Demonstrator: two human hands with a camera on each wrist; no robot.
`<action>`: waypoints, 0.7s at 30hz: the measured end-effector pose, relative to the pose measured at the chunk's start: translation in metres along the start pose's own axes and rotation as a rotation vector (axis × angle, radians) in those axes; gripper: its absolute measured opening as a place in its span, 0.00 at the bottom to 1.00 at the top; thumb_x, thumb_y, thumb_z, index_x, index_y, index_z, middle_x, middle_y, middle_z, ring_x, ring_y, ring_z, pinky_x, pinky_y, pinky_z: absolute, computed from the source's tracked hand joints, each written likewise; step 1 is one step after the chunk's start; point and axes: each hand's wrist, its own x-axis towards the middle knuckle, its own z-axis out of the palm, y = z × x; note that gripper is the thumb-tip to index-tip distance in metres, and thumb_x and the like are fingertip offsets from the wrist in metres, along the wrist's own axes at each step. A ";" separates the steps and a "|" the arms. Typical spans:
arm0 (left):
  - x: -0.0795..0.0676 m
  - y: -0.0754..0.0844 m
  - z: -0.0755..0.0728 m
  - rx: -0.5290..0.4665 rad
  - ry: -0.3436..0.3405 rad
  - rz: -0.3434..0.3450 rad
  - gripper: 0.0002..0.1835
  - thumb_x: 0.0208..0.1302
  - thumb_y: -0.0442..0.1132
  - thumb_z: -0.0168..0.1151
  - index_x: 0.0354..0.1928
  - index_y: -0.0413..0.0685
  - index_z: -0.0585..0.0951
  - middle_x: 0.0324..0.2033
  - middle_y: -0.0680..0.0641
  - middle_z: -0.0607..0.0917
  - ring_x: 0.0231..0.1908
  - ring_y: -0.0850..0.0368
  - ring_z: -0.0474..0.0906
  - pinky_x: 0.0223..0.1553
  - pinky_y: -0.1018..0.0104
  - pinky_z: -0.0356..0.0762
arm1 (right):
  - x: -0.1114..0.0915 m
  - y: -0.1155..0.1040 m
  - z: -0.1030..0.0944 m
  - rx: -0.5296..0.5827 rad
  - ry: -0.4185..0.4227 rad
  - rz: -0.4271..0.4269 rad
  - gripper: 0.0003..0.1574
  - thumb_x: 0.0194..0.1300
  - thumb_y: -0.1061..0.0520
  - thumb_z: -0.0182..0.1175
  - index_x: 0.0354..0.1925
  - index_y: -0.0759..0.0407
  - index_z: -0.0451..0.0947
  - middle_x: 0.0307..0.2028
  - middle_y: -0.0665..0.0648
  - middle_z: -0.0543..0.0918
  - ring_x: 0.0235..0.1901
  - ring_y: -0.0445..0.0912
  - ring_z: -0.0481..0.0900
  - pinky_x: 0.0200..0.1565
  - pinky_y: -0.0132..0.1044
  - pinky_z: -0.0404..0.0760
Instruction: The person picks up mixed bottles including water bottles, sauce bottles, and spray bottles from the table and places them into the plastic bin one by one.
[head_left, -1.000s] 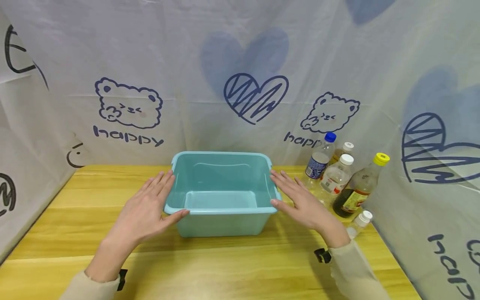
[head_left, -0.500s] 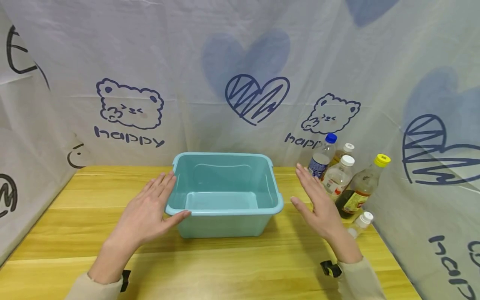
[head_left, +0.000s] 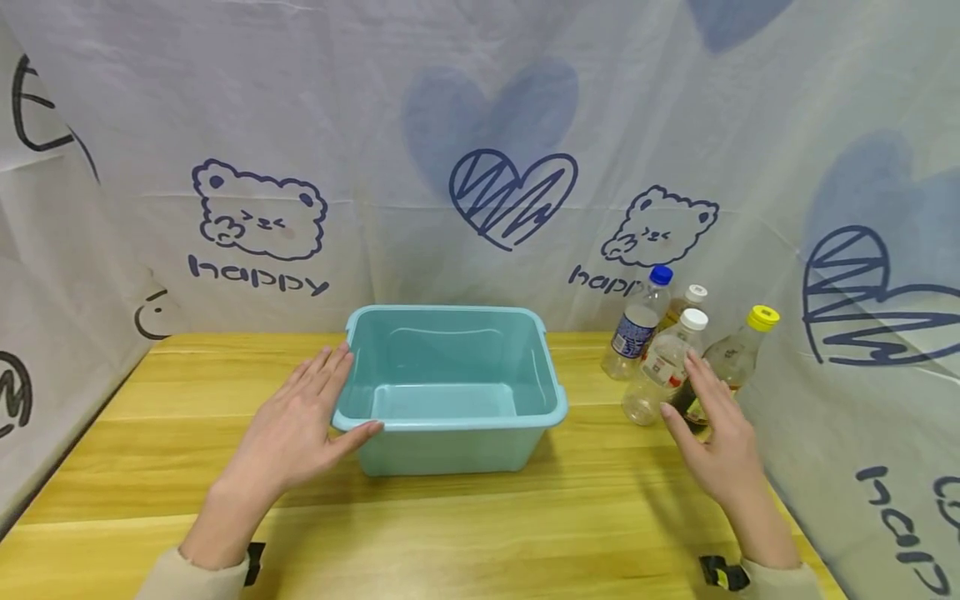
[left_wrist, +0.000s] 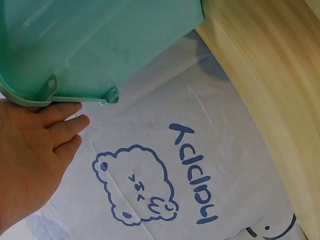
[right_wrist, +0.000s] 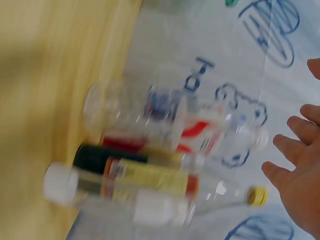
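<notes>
A light teal plastic bin stands on the wooden table with nothing inside it. My left hand rests at its left rim, fingers straight along the side and thumb over the front corner; in the left wrist view the fingertips lie just under the rim. My right hand is raised beside the bottles with straight, spread fingers and holds nothing. Nearest to it are a clear bottle with a white cap and a dark sauce bottle with a yellow cap, partly covered by the fingers.
A blue-capped bottle and a white-capped bottle with amber contents stand behind. A small white-capped bottle appears in the blurred right wrist view, hidden by my hand in the head view. A printed curtain hangs around the table.
My right hand has left the bin's right rim and moved right to the front of the bottles. My left hand and the bin have stayed in place.
</notes>
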 end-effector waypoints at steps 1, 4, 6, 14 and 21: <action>0.000 0.000 0.000 -0.001 0.000 0.000 0.56 0.69 0.73 0.54 0.80 0.32 0.57 0.80 0.34 0.56 0.78 0.34 0.53 0.79 0.41 0.54 | -0.004 0.003 -0.003 -0.003 -0.002 0.026 0.44 0.70 0.59 0.67 0.79 0.56 0.63 0.77 0.61 0.66 0.77 0.55 0.61 0.80 0.39 0.52; -0.001 0.001 0.001 -0.004 0.001 -0.002 0.56 0.70 0.73 0.54 0.80 0.32 0.56 0.80 0.34 0.56 0.78 0.34 0.53 0.79 0.41 0.54 | -0.014 0.013 -0.013 -0.008 -0.009 0.104 0.44 0.71 0.59 0.67 0.79 0.54 0.62 0.78 0.57 0.64 0.77 0.60 0.60 0.80 0.41 0.53; -0.001 0.001 0.001 -0.005 0.005 0.001 0.56 0.70 0.73 0.54 0.80 0.32 0.57 0.80 0.34 0.56 0.78 0.33 0.53 0.79 0.41 0.54 | -0.022 0.019 -0.017 -0.017 -0.009 0.145 0.44 0.71 0.59 0.66 0.79 0.53 0.62 0.79 0.55 0.63 0.77 0.60 0.61 0.80 0.41 0.54; -0.003 0.001 0.001 -0.006 0.009 0.001 0.56 0.69 0.73 0.55 0.79 0.32 0.57 0.79 0.34 0.57 0.78 0.34 0.54 0.79 0.41 0.55 | -0.045 0.043 -0.031 -0.103 -0.056 0.344 0.44 0.75 0.52 0.62 0.81 0.56 0.57 0.76 0.68 0.65 0.69 0.75 0.66 0.76 0.60 0.61; -0.002 0.002 0.003 -0.011 0.014 0.005 0.56 0.70 0.72 0.54 0.80 0.33 0.56 0.80 0.35 0.56 0.78 0.34 0.53 0.79 0.41 0.55 | -0.054 0.052 -0.036 -0.125 -0.144 0.461 0.47 0.76 0.48 0.60 0.82 0.61 0.52 0.69 0.78 0.69 0.63 0.77 0.70 0.61 0.76 0.69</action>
